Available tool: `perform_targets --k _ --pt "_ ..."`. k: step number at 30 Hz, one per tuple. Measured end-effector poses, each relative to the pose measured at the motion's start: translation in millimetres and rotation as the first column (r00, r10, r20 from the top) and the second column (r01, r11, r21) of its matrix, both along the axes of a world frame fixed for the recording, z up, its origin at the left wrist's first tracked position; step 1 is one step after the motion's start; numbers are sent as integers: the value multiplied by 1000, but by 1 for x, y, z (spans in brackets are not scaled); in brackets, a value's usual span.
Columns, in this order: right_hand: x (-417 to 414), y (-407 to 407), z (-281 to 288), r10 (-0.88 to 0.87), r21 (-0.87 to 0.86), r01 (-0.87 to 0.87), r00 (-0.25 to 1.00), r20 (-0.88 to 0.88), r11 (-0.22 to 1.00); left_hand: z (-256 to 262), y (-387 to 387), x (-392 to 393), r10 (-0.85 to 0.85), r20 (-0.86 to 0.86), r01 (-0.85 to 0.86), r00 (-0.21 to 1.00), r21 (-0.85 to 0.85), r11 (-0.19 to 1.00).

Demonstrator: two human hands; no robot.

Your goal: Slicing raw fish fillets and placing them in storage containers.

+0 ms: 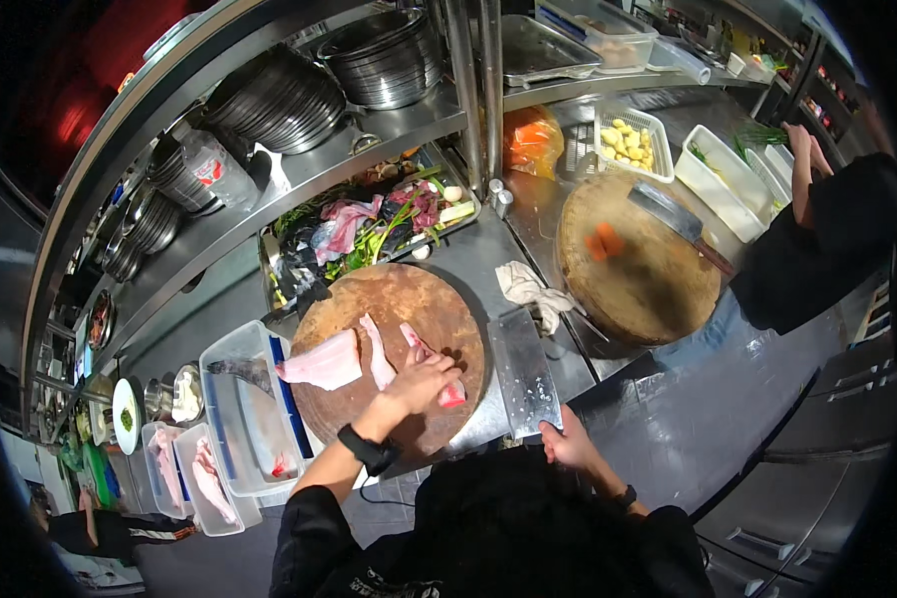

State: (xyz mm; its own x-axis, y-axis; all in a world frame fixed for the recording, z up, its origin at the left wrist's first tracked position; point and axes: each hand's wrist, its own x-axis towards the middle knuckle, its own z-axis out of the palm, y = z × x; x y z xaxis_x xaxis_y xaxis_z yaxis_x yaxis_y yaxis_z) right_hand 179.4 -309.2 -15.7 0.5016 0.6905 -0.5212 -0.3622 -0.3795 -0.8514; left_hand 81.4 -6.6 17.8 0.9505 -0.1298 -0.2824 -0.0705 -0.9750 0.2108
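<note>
A round wooden chopping block point(411, 299) lies before me with pale raw fish on it. My left hand point(422, 383) is over a fish piece point(451, 395), fingers curled on it; its red-tinged end shows beyond my fingers. To the left of that hand are a narrow fish strip point(376, 350) and a wide fish fillet point(327, 360). My right hand point(568, 439) grips a broad cleaver point(525, 374) at its near end, the handle hidden in the fist. The wet blade, dotted with bits, extends away from me just right of the block, apart from the fish.
Left of the block stands a clear plastic bin point(253, 448) with a dark fish inside. Behind is a tray point(472, 213) of scraps. A cloth point(531, 293) and a second chopping block point(643, 284) with another cleaver point(665, 209) lie right, near a co-worker point(815, 239).
</note>
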Motion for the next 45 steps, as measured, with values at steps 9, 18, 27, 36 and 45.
perform_targets --k 9,18,27,36,45 --pt "8 -18 -9 -27 7 27 999 -36 1000 2 11 17 -41 25 44 999 -121 992" --pt "18 -17 -7 39 8 -38 995 -94 999 61 -10 -2 739 -365 -227 566 -931 -286" --pt "25 -18 -7 99 18 -98 993 -57 995 -20 -20 -73 785 -592 -219 184 -803 -554" --pt "37 -11 19 170 86 -167 985 -24 982 -4 -40 -99 789 -547 -145 280 -836 -529" --pt "13 22 0 276 84 -269 957 -84 959 -59 -57 -191 963 -269 -601 20 -773 -204"
